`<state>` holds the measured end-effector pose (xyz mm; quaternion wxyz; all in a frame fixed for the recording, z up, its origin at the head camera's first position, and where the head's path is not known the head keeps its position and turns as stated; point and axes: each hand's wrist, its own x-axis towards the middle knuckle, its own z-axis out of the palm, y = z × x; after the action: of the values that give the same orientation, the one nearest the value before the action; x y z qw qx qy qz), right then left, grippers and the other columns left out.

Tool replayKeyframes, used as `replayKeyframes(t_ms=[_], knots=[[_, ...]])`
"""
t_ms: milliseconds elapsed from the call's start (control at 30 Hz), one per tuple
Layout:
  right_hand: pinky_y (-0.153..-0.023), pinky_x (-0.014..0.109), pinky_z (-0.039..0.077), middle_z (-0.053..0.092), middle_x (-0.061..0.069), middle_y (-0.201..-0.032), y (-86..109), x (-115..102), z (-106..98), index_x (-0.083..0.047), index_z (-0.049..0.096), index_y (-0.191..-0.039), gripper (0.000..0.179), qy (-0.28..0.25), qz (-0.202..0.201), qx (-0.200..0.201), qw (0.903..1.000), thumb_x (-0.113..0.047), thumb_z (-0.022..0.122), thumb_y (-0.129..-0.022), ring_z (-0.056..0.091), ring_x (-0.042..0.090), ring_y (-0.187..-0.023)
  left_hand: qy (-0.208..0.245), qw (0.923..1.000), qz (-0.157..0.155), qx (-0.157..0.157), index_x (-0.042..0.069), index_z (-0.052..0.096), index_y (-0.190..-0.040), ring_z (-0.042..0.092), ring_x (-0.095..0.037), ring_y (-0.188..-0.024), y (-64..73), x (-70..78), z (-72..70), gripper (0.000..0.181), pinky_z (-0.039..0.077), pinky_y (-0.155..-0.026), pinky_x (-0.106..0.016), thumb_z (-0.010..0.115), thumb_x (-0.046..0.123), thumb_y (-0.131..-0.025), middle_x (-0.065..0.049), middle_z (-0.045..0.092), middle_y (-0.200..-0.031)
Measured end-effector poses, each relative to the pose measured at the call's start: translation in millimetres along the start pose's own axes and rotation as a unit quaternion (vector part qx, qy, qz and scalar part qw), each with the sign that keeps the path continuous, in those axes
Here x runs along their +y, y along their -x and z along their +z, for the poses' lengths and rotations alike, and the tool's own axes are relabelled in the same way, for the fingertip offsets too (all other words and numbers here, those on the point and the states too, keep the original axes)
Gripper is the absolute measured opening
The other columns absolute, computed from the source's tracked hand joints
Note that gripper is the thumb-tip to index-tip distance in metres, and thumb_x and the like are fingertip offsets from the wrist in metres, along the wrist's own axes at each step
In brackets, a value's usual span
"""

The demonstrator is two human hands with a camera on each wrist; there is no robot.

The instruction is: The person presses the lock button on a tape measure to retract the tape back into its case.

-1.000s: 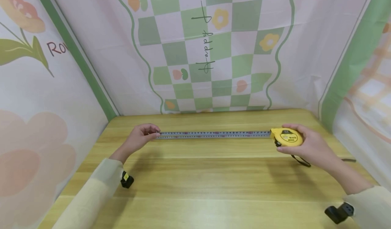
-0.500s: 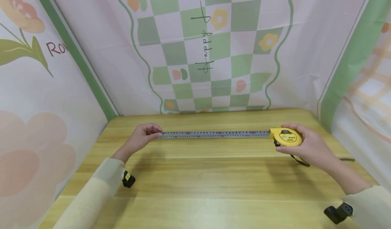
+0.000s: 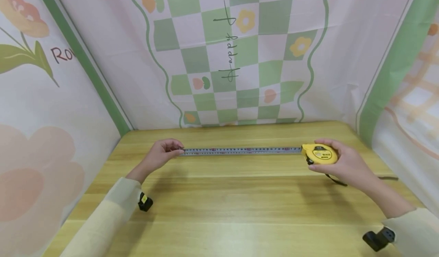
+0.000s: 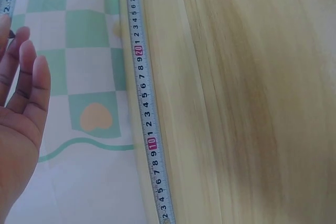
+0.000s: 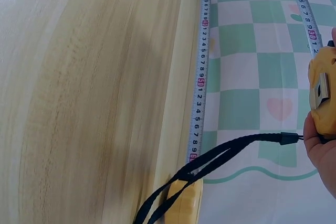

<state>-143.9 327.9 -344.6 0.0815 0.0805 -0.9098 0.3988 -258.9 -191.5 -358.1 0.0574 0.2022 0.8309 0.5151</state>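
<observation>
My left hand pinches the free end of a tape measure's silver blade. With my right hand I grip its yellow case, thumb on the near side. The blade runs straight and level between both hands, over the table. In the right wrist view it leaves the case just past the 30 mark, and a black strap hangs from the case. A second blade lies along the table in both wrist views, with a second yellow case at its right end; in the head view the held tape overlaps it.
The wooden table stretches under both arms. A patterned curtain hangs behind its far edge, with more cloth at the left and right. Small black cameras are worn at the left wrist and right wrist.
My left hand has moved slightly right and my right hand slightly left. The stretch of held blade between them has become a little shorter; both grips stay the same.
</observation>
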Motion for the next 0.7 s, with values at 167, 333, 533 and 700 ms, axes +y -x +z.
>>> replayKeyframes(t_ms=[167, 333, 533, 700], knots=[[-0.060, 0.026, 0.052, 0.054, 0.023, -0.116, -0.7, 0, 0, -0.003, 0.042, -0.142, 0.078, 0.005, 0.002, -0.001, 1.0000, -0.024, 0.083, -0.079, 0.057, 0.011, -0.081, -0.007, 1.0000, -0.003, 0.001, -0.004, 0.065, -0.106, 0.057, -0.017, -0.076, 6.5, 15.5, 2.1, 0.015, 0.052, -0.067, -0.025, 0.065, 0.005, -0.093, -0.021, 0.063, -0.096], [-0.060, 0.025, 0.051, 0.054, 0.022, -0.116, -1.2, -1, 1, -0.002, 0.043, -0.141, 0.078, 0.014, 0.002, 0.000, 0.9999, -0.025, 0.084, -0.079, 0.056, 0.012, -0.081, -0.015, 0.9999, 0.002, -0.003, -0.004, 0.065, -0.104, 0.058, -0.018, -0.077, 13.1, 31.4, 4.5, 0.014, 0.053, -0.069, -0.026, 0.065, 0.004, -0.093, -0.011, 0.064, -0.091], [-0.060, 0.025, 0.051, 0.054, 0.022, -0.116, -1.1, -2, 2, -0.003, 0.044, -0.141, 0.078, 0.014, 0.002, 0.000, 0.9999, -0.026, 0.084, -0.078, 0.056, 0.013, -0.081, -0.017, 0.9998, 0.010, -0.007, -0.005, 0.065, -0.105, 0.060, -0.025, -0.079, 13.3, 31.9, 5.6, 0.016, 0.053, -0.069, -0.026, 0.066, 0.005, -0.092, -0.007, 0.064, -0.088], [-0.060, 0.026, 0.051, 0.054, 0.022, -0.115, -1.6, -4, 2, -0.002, 0.043, -0.141, 0.078, 0.014, 0.004, -0.001, 0.9999, -0.026, 0.084, -0.078, 0.056, 0.013, -0.080, -0.017, 0.9998, 0.004, -0.006, -0.004, 0.065, -0.105, 0.059, -0.027, -0.078, 13.5, 30.6, 5.4, 0.015, 0.052, -0.067, -0.026, 0.066, 0.005, -0.093, -0.008, 0.064, -0.088]])
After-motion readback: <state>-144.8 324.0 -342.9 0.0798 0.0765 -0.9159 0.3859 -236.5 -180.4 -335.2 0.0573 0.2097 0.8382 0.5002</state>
